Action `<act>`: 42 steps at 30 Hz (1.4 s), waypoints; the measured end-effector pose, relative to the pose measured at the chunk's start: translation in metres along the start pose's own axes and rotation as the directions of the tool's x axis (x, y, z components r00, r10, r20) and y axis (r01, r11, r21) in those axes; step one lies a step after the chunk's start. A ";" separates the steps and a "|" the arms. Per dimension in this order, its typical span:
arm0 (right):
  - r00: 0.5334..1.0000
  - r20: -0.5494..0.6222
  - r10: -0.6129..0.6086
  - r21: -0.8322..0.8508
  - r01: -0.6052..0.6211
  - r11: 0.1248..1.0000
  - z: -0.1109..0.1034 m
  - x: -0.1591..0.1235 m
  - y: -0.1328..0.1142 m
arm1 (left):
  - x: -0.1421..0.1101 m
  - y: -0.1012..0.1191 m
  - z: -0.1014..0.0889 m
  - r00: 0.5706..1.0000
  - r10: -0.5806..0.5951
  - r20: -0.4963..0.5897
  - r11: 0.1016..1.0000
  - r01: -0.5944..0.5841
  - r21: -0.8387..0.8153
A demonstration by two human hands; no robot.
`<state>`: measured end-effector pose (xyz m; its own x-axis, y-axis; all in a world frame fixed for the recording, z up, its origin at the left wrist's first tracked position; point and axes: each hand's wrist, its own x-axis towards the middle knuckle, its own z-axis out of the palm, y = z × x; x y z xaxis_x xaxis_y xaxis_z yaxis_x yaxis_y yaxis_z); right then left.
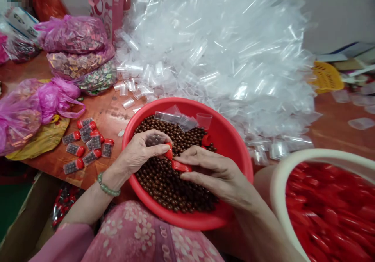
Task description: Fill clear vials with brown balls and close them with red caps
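Clear container [156, 140] and red cap [182, 166], held above a red basin [247, 168] of brown beads [159, 189].
The left hand [140, 150] is curled closed around the container; the right hand [215, 172] pinches the cap between its fingertips, just beside the container's red end. The container is probably light, stiff and slippery, best gripped along its side walls; the cap, by its rim.

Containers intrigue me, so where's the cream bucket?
In the head view, the cream bucket is at the lower right, beside the red basin of brown balls.
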<state>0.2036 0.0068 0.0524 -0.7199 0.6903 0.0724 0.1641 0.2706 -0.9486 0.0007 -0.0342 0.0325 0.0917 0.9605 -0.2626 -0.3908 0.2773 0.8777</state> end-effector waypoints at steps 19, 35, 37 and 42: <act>0.979 -0.177 -0.097 -0.105 0.079 0.991 0.023 0.012 0.004 | -0.003 0.002 0.001 0.998 -0.062 0.006 0.996 0.063 -0.056; 0.892 -0.449 0.051 0.211 0.050 0.976 0.036 0.011 0.011 | -0.005 0.000 0.004 1.000 -0.021 -0.002 0.999 0.021 0.048; 0.905 -0.413 0.104 0.252 0.004 0.968 0.035 0.010 0.013 | -0.005 -0.002 0.004 1.000 -0.013 0.002 0.998 0.013 0.058; 0.911 -0.317 0.266 0.400 -0.126 0.908 0.025 0.008 0.017 | -0.005 -0.004 0.004 1.000 -0.029 0.009 0.998 0.029 0.059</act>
<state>0.1839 0.0000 0.0287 -0.3984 0.9129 -0.0887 -0.0300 -0.1097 -0.9935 0.0052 -0.0398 0.0320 0.1115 0.9521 -0.2848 -0.3336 0.3058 0.8918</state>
